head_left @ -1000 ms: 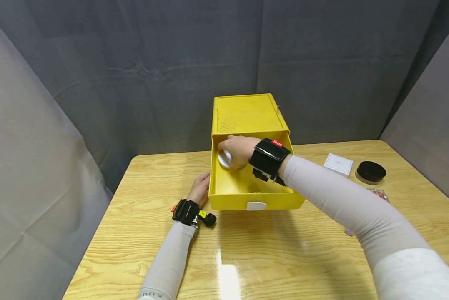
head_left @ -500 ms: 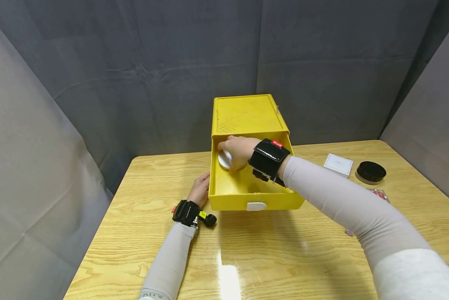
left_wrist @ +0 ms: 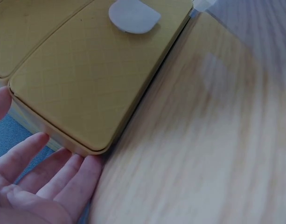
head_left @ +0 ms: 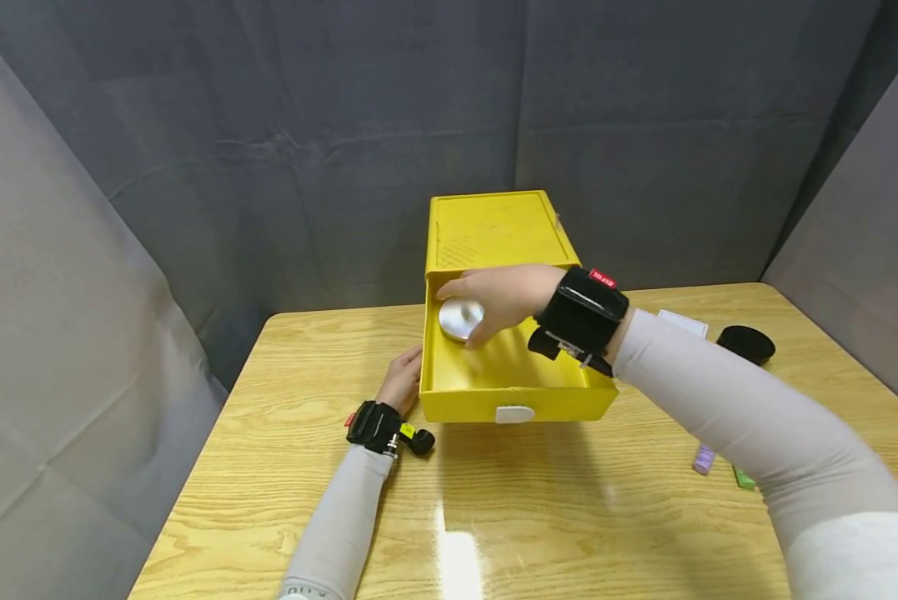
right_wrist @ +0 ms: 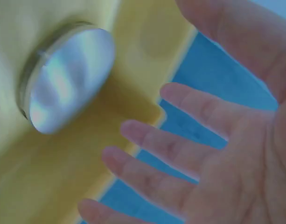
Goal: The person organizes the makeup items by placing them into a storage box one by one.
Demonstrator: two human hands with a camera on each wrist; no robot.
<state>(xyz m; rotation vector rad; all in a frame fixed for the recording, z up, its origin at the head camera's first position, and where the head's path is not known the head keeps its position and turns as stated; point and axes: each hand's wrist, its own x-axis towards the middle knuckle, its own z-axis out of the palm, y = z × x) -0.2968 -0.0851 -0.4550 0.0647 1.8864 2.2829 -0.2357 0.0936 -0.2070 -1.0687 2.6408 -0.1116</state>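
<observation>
A yellow box (head_left: 497,227) stands at the back of the wooden table with its drawer (head_left: 519,398) pulled out. A round silver disc (head_left: 459,319) (right_wrist: 63,77) lies in the drawer's back left corner, tilted against the wall. My right hand (head_left: 497,298) (right_wrist: 203,154) hovers just over and to the right of the disc, fingers spread, holding nothing. My left hand (head_left: 402,379) (left_wrist: 40,182) rests with straight fingers against the drawer's left side, near its front panel (left_wrist: 91,70) with a white handle (left_wrist: 133,16).
A white box (head_left: 684,322) and a black round jar (head_left: 744,343) sit on the table (head_left: 539,517) at the right, partly behind my right arm. A small purple item (head_left: 703,458) and a green one (head_left: 744,478) lie nearer. Grey curtains close in three sides.
My right hand has let go of the silver disc, opened its fingers and drawn back up and to the right. The disc stays in the drawer. The left hand has not moved.
</observation>
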